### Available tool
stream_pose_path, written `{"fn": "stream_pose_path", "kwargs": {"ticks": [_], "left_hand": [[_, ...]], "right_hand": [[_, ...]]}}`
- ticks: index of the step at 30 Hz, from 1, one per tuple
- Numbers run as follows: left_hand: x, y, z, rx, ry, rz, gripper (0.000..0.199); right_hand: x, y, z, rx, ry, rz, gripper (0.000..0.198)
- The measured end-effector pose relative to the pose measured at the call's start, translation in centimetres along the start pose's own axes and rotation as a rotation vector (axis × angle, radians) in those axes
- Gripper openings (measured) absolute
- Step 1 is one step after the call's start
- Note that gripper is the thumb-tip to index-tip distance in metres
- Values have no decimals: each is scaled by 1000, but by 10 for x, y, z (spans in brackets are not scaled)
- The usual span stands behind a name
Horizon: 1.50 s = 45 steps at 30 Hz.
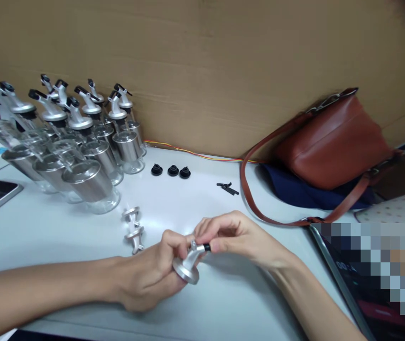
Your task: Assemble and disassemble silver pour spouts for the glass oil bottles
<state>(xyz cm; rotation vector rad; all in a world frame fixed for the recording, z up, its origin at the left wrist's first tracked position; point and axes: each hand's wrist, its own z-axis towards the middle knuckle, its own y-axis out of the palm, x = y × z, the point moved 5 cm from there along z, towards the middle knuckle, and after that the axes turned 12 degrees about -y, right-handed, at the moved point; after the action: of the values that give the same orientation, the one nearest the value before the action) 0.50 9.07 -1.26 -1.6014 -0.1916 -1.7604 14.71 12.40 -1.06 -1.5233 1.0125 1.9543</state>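
- Between the bent fingers and thumb of the left hand [150, 279], a silver metal spout with a round flared base [189, 267] sits pinched.
- Just right of those fingers, a small black tip [207, 247] caps the spout's end; the right hand's [239, 234] thumb meets it, fingers curled nearly closed above. Whether they grip it, one cannot tell.
- A firm left hold near the neck, with right-hand pressure straight along the tube, probably works best; sideways force could tilt the spout.
- Beyond the left fingers lie two loose silver metal spouts [131, 217].
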Motion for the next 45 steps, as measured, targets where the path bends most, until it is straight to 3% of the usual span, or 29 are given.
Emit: {"fn": "stream_pose_path", "kwargs": {"ticks": [5, 8, 17, 23, 28, 45], "left_hand": [[-10, -5, 2, 55, -390, 48, 23], [-13, -5, 3, 25, -498, 8, 23], [-11, -8, 5, 48, -399, 43, 38], [-11, -8, 6, 53, -372, 68, 43], [-13, -3, 6, -20, -307, 102, 58], [-14, -5, 5, 33, -292, 83, 40]], "right_hand": [[-4, -3, 3, 149, -29, -63, 21], [-5, -1, 3, 169, -37, -45, 24], [2, 8, -1, 33, 87, 62, 40], [1, 10, -2, -25, 98, 124, 35], [-4, 15, -4, -64, 123, 151, 33], [-5, 19, -2, -80, 21, 151, 28]]}}
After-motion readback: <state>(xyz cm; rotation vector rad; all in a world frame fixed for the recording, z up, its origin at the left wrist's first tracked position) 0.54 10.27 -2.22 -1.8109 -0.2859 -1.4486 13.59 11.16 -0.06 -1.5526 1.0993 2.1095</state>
